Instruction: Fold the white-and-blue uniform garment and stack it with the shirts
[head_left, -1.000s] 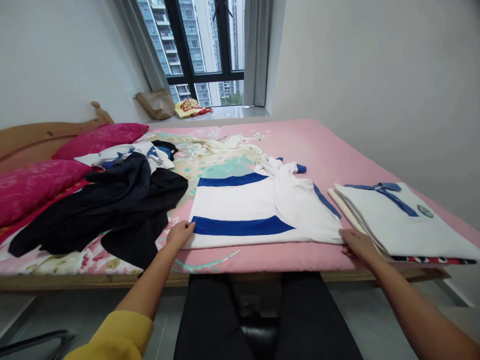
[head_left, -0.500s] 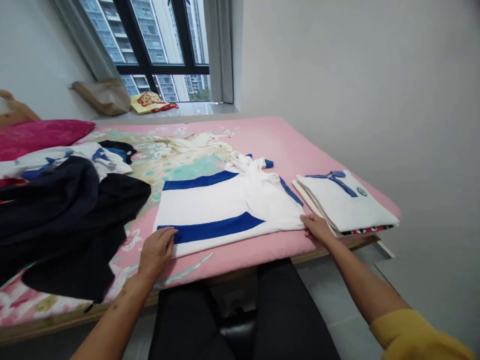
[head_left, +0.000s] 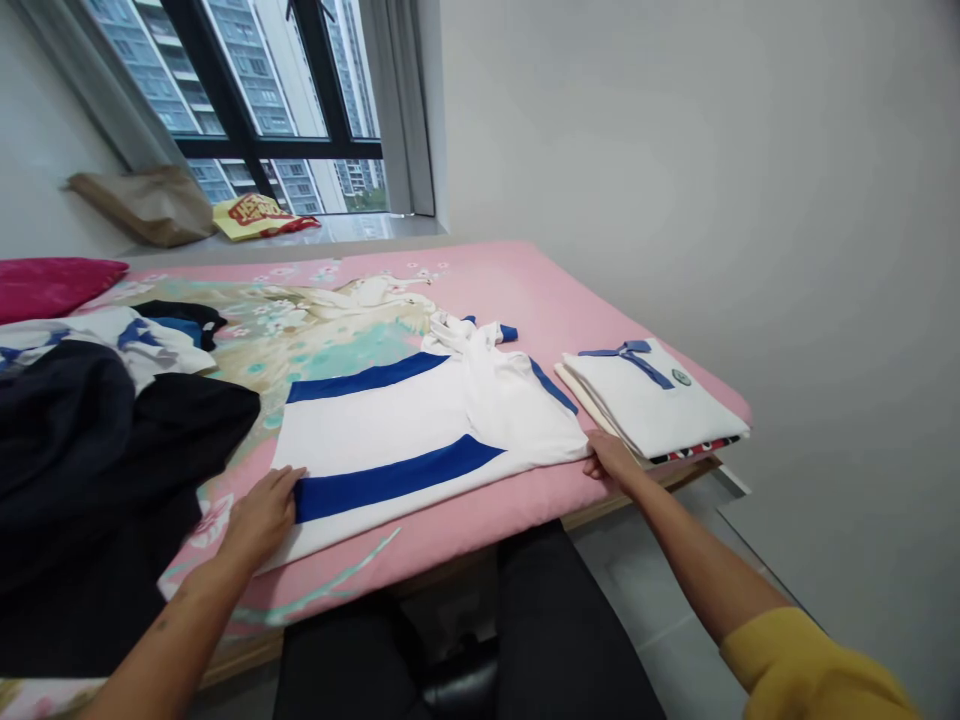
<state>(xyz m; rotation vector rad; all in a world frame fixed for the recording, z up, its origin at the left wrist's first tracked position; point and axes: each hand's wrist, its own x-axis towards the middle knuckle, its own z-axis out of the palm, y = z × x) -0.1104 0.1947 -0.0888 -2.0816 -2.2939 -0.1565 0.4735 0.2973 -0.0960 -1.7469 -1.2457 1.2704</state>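
A white shirt (head_left: 390,422) with blue side panels lies spread on the bed, its hem to the left and its collar end bunched at the back. My left hand (head_left: 259,518) is at the hem's near corner, fingers close together over the edge by the blue panel; its thumb is hidden. At the other end, my right hand (head_left: 611,460) pinches the near sleeve edge. Just beyond that hand sits a stack of folded clothes (head_left: 652,405), topped by a white one with a blue ribbon bow and a round green badge.
Dark clothes (head_left: 172,440) and a white-and-blue garment (head_left: 112,335) lie heaped at the left, by a magenta pillow (head_left: 56,288). The pink flowered bedsheet (head_left: 495,275) ends near my legs. A brown bag (head_left: 154,205) and a yellow-red packet (head_left: 259,215) rest by the window.
The view has turned a little to the right. My left hand has drawn the near hem corner leftward and toward me, straightening that edge. My right hand keeps hold of the sleeve.
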